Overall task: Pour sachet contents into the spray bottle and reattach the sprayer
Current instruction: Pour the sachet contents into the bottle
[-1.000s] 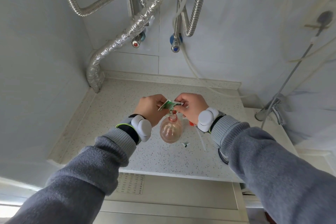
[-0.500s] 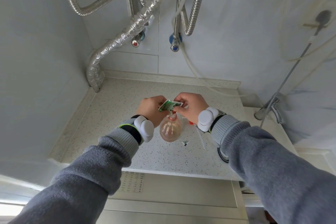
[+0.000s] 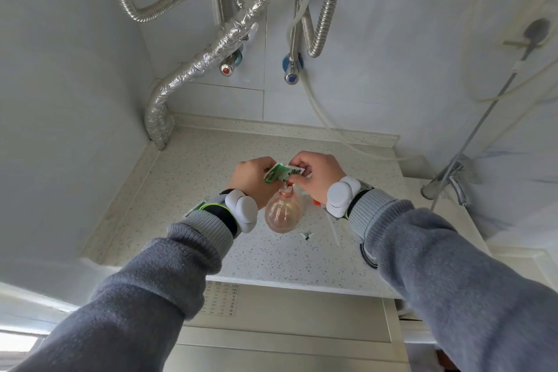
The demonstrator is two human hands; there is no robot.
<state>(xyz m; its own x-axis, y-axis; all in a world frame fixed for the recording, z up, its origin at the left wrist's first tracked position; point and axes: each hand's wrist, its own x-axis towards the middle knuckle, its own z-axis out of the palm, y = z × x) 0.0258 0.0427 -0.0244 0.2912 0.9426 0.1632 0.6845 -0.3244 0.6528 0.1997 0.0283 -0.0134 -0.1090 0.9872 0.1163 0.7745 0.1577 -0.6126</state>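
Observation:
A clear spray bottle (image 3: 283, 211) with pinkish liquid stands uncapped on the speckled counter (image 3: 187, 196). Right above its mouth a green and white sachet (image 3: 282, 174) is held flat, tilted down toward the opening. My left hand (image 3: 252, 177) pinches the sachet's left end and my right hand (image 3: 317, 174) pinches its right end. The sprayer head (image 3: 317, 202), white with an orange part, lies on the counter mostly hidden behind my right wrist, with its white dip tube (image 3: 333, 231) stretching toward me.
A small torn green scrap (image 3: 306, 235) lies on the counter by the bottle. Foil-wrapped duct (image 3: 181, 75), metal hoses and two valves (image 3: 291, 72) hang on the back wall. A tap (image 3: 453, 181) and shower rail are at the right. A washing machine lid (image 3: 287, 311) sits below the counter's front edge.
Both hands have stayed over the bottle's mouth, shifting slightly up in the view, with the sachet squeezed between them. The bottle has not moved.

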